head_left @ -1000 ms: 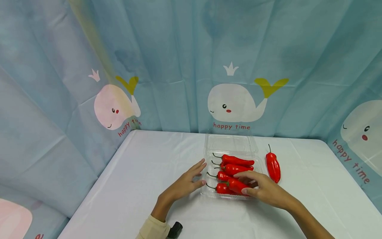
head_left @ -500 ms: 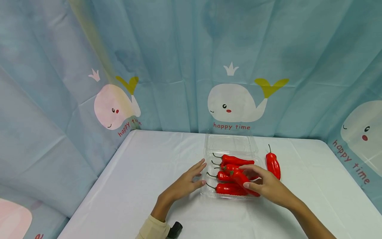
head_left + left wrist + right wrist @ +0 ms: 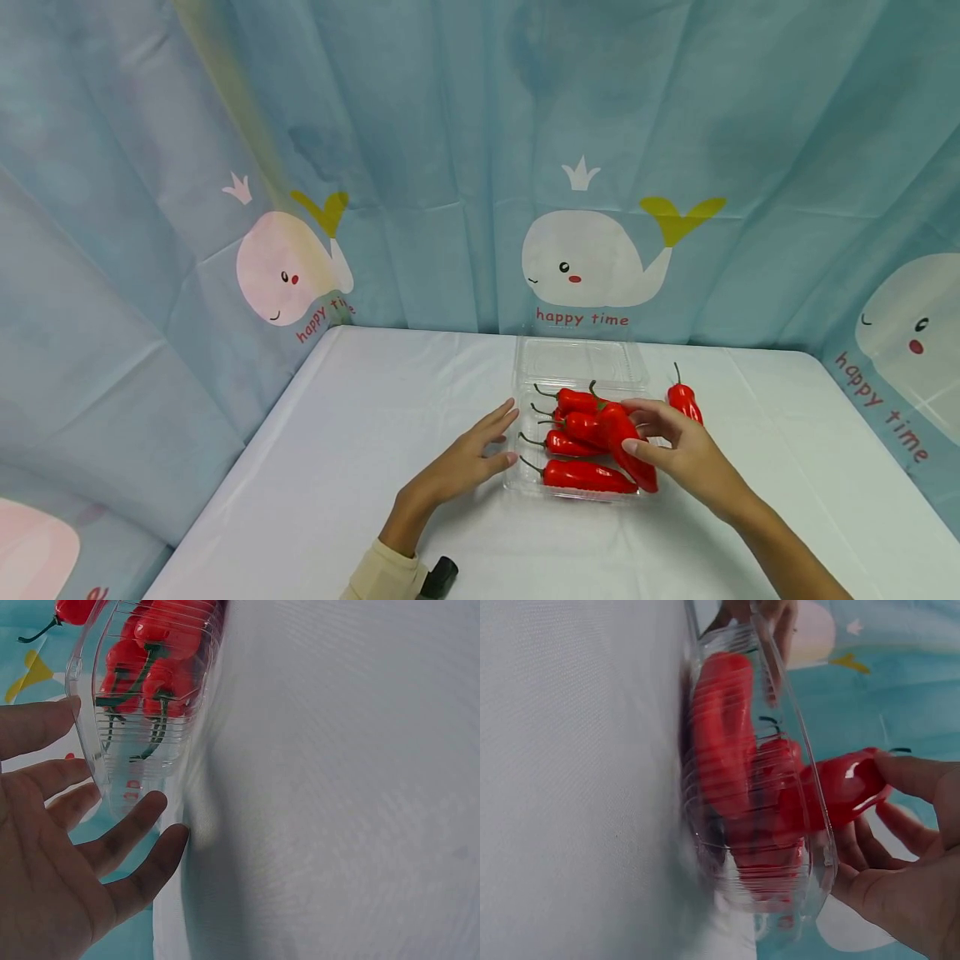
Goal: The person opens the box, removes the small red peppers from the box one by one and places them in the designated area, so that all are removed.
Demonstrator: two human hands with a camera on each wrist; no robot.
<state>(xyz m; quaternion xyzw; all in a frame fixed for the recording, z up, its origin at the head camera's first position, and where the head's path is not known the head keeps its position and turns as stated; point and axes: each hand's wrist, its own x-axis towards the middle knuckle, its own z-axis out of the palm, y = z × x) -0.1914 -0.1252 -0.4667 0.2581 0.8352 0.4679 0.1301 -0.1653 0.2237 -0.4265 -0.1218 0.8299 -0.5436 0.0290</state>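
On our white-clothed worktop (image 3: 360, 433), before a blue whale-print curtain (image 3: 450, 167), our right hand (image 3: 686, 458) grips a glossy red chilli pepper (image 3: 628, 442); our left hand (image 3: 465, 458) rests with fingers straight.

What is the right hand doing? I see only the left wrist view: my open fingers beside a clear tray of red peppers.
Observer: The right hand holds one red pepper above the clear tray, thumb and fingers curled round it.
Operator: Is the tray's lid in the way?
Observer: No. The lid lies open on the far side of the tray.
Operator: How many peppers lie in the tray?
Observer: The head view shows at least four, stems pointing toward the left hand.
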